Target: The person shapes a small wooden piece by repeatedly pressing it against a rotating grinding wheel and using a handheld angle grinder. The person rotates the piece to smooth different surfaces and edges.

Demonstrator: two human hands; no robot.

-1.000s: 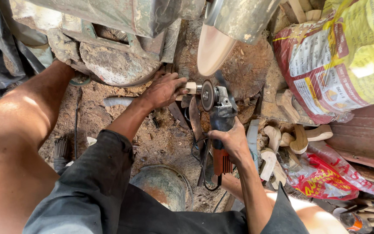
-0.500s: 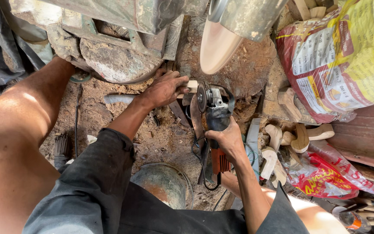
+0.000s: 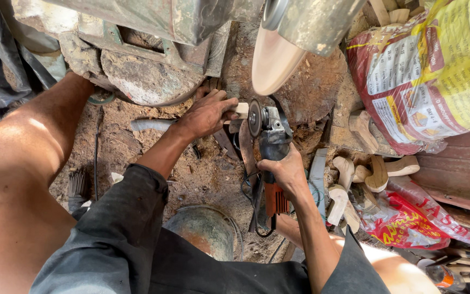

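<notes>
Grinder (image 3: 267, 147), dark body with orange rear, centre, disc against block; right hand (image 3: 285, 173) fingers closed around its body. Sack (image 3: 436, 71), large, yellow and red with white printed panel, upper right. Red bag (image 3: 403, 223), smaller, lower right. Block (image 3: 240, 110), pale wood, left hand (image 3: 205, 114) fingers gripping it.

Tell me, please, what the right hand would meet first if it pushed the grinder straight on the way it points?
Probably the pale cone-shaped wooden piece: the right hand aims the angle grinder up the picture, past the small wood block in the left hand. Depth is unclear.
</notes>
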